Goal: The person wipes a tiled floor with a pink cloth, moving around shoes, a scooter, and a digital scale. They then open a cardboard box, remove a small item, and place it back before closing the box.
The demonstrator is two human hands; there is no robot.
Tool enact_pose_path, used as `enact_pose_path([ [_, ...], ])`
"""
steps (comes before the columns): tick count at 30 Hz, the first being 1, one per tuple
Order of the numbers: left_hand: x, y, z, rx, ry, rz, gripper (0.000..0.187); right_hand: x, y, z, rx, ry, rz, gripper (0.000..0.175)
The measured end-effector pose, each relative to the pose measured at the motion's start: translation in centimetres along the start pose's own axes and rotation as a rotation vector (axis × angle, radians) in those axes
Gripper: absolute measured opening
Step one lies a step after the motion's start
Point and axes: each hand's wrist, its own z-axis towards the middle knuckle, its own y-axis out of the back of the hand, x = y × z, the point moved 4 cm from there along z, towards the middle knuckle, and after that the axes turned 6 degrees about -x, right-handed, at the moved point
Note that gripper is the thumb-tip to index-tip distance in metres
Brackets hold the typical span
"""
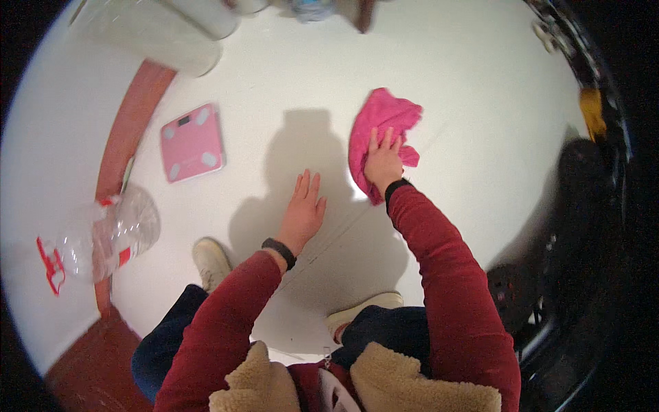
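Observation:
My right hand lies palm down on a bunched pink cloth, its fingers spread over the fabric. The cloth rests on the pale floor, and part of it is hidden beneath the palm. To the left, my left hand is stretched out over the floor with nothing in it. Its fingers point away from me and its thumb stands a little apart. Whether it touches the floor, I cannot tell. A pink bathroom scale with a small dark display lies farther left of that hand.
At the left lies a large clear plastic bottle with a red handle, by a reddish-brown baseboard. Pale cylindrical containers stand at the upper left. A black object, its kind unclear, lines the right. My shoes are below.

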Motion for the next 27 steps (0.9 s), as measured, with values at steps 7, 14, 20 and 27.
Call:
enact_pose_path([
  [7, 10.5, 12.8, 4.5, -0.004, -0.237, 0.43, 0.061, 15.6, 1.6, -6.7, -0.165, 0.483, 0.105, 0.074],
  [14, 17.0, 39.6, 4.3, -0.132, 0.223, 0.397, 0.051, 9.1, 5.6, -6.6, 0.0, 0.656, 0.529, 0.074],
  [20, 24.7, 42.8, 4.8, -0.187, 0.585, -0.116, 0.051, -6.6, 13.0, -11.4, -0.071, 0.185, 0.253, 0.056],
  [27, 35.4, 35.7, 13.2, -0.326, 0.67, -0.473, 0.06, -5.5, 33.3, -13.2, -0.254, 0.139, 0.419, 0.052],
])
